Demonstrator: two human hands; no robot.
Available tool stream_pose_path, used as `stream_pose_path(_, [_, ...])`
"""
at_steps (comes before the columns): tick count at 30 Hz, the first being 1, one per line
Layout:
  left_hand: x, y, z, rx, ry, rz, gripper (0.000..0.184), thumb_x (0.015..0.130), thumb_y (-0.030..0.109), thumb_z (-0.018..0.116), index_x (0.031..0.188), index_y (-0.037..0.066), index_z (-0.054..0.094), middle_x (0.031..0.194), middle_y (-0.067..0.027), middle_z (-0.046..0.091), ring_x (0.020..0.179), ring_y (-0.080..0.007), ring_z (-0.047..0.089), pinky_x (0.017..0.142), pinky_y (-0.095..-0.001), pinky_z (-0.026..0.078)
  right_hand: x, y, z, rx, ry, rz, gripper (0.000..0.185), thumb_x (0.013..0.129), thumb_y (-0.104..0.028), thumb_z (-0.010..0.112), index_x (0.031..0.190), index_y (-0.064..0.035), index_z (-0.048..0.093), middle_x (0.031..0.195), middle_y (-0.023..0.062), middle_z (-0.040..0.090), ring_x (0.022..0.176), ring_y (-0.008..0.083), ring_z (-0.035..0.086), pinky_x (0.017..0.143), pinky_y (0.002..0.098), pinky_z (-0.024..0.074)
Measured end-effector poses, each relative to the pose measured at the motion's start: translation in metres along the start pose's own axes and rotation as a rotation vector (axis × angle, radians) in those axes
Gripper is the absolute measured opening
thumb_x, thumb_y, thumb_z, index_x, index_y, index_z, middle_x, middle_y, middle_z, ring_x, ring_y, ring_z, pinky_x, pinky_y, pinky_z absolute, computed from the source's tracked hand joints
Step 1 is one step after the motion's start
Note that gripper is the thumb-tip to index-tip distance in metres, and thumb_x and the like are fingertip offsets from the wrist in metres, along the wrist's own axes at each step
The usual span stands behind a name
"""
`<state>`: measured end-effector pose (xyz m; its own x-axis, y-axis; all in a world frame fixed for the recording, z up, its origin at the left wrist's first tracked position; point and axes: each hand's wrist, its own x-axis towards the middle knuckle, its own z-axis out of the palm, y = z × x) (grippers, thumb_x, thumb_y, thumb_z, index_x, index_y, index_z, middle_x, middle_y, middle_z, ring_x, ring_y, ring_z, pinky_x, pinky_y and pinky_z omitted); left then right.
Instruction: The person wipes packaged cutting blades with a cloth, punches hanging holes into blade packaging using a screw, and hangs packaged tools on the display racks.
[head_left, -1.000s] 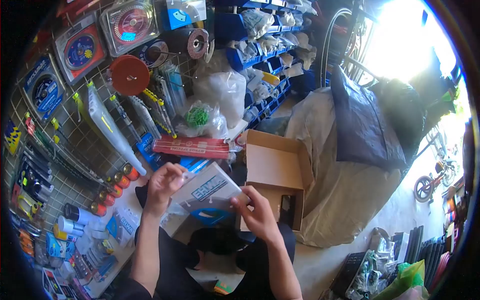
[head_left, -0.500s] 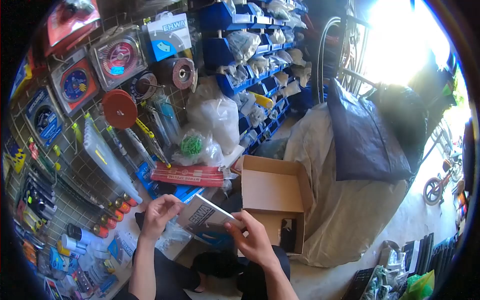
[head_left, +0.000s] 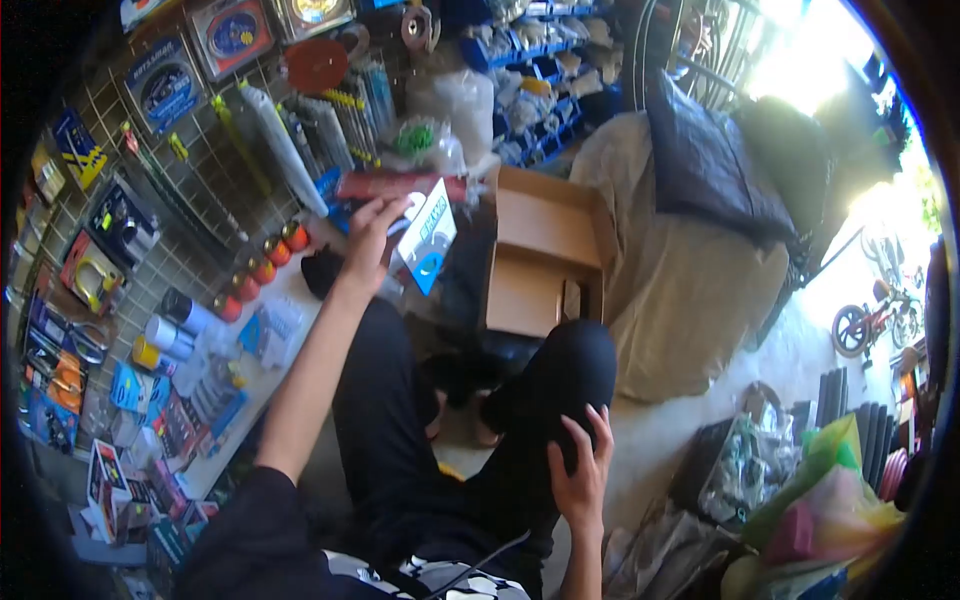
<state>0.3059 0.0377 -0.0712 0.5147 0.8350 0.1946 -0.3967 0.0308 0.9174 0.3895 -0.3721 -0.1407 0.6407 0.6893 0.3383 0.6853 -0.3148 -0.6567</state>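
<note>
My left hand [head_left: 368,245] grips a flat white-and-blue EHWA packet [head_left: 428,245] by its left side, tilted in the air over the gap beyond my knees. A small white piece shows at the fingertips; I cannot tell what it is. My right hand [head_left: 582,475], holding nothing, is at my right thigh [head_left: 545,420] with its fingers spread. Right of the packet lies an open cardboard box [head_left: 545,215], its lid folded back and a small dark item [head_left: 571,300] inside. Behind the packet is a long red package [head_left: 365,187].
A wire rack [head_left: 190,215] of hanging discs and tools stands on the left, above a shelf with spray cans [head_left: 170,335]. Blue bins [head_left: 540,145] fill the back. A large covered heap [head_left: 690,310] is on the right, with bagged goods [head_left: 750,470] below it.
My right hand has let go of the packet and dropped to my thigh. My left hand now holds the packet alone, turned more upright. The view has tilted downward.
</note>
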Motion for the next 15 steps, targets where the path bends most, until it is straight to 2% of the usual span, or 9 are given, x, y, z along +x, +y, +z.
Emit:
stream_pose_path(2, [-0.007,-0.001,-0.002,0.043,-0.040,-0.027,0.014,0.091,0.015,0.067,0.098,0.004,0.069,0.092,-0.0029,0.069,0.083,-0.0094,0.065,0.077,-0.0248,0.050,-0.053,-0.007,-0.012,0.104,-0.001,0.106,0.040,0.086,-0.009,0.071,0.124,-0.0105,0.060,0.141,0.0169,0.042,0.139,0.0396,0.036,0.113,0.0483,0.0328])
stream_pose_path(5, [-0.015,0.006,-0.005,0.459,-0.166,0.001,0.015,0.092,0.019,0.067,0.098,0.006,0.067,0.090,-0.0005,0.067,0.081,-0.0057,0.061,0.073,-0.0216,0.048,-0.078,-0.018,-0.010,0.195,0.012,0.234,0.044,0.086,-0.008,0.071,0.127,-0.0114,0.057,0.146,0.0176,0.036,0.141,0.0392,0.032,0.114,0.0477,0.0303])
stream_pose_path(8, [-0.027,0.005,-0.012,0.619,-0.164,-0.014,0.015,0.092,0.020,0.067,0.096,0.006,0.066,0.086,0.0011,0.064,0.079,-0.0047,0.059,0.070,-0.0208,0.047,-0.063,-0.030,-0.006,0.168,0.032,0.253,0.048,0.085,-0.008,0.072,0.130,-0.0114,0.055,0.147,0.0178,0.035,0.143,0.0394,0.029,0.114,0.0484,0.0289])
stream_pose_path(10, [-0.044,0.000,-0.015,0.749,-0.198,-0.042,0.017,0.094,0.022,0.065,0.095,0.005,0.063,0.082,0.0020,0.059,0.075,-0.0049,0.058,0.066,-0.0213,0.047,-0.032,-0.031,-0.006,0.123,0.056,0.285,0.051,0.084,-0.008,0.074,0.131,-0.0106,0.054,0.146,0.0198,0.030,0.143,0.0456,0.026,0.113,0.0534,0.0286])
stream_pose_path(11, [-0.048,-0.013,-0.027,0.863,-0.222,0.035,0.016,0.095,0.020,0.064,0.095,0.004,0.060,0.081,0.0021,0.058,0.073,-0.0035,0.056,0.064,-0.0211,0.047,-0.014,-0.029,-0.004,0.127,0.058,0.285,0.051,0.084,-0.008,0.074,0.131,-0.0106,0.054,0.146,0.0198,0.030,0.143,0.0456,0.026,0.113,0.0534,0.0286])
stream_pose_path(12, [-0.051,-0.021,-0.036,0.990,-0.276,0.127,0.014,0.094,0.017,0.064,0.093,0.004,0.059,0.080,0.0028,0.058,0.071,-0.0015,0.054,0.062,-0.0200,0.045,0.006,-0.025,-0.002,0.006,0.095,0.257,0.047,0.083,-0.008,0.073,0.128,-0.0086,0.056,0.140,0.0205,0.037,0.137,0.0441,0.035,0.109,0.0517,0.0336])
stream_pose_path(13, [-0.058,-0.019,-0.034,1.005,-0.263,-0.051,0.012,0.093,0.013,0.064,0.091,0.003,0.057,0.079,0.0030,0.056,0.071,-0.0021,0.051,0.063,-0.0211,0.044,0.028,-0.017,0.001,-0.117,0.130,0.223,0.043,0.083,-0.008,0.073,0.124,-0.0065,0.058,0.134,0.0212,0.044,0.130,0.0425,0.044,0.105,0.0500,0.0387])
stream_pose_path(14, [-0.062,-0.026,-0.040,1.025,-0.237,-0.133,0.012,0.091,0.011,0.065,0.090,0.003,0.056,0.077,0.0029,0.054,0.071,-0.0042,0.050,0.063,-0.0230,0.044,0.049,-0.007,0.004,-0.114,0.125,0.217,0.043,0.083,-0.008,0.073,0.124,-0.0065,0.058,0.134,0.0212,0.044,0.130,0.0425,0.044,0.105,0.0500,0.0387])
stream_pose_path(15, [-0.066,-0.037,-0.041,1.025,-0.219,-0.104,0.011,0.090,0.009,0.064,0.089,0.003,0.055,0.078,0.0021,0.053,0.074,-0.0054,0.051,0.065,-0.0247,0.044,0.068,0.004,0.009,-0.211,0.238,0.182,0.039,0.083,-0.021,0.073,0.119,-0.0130,0.062,0.115,0.0138,0.054,0.112,0.0368,0.053,0.095,0.0452,0.0451])
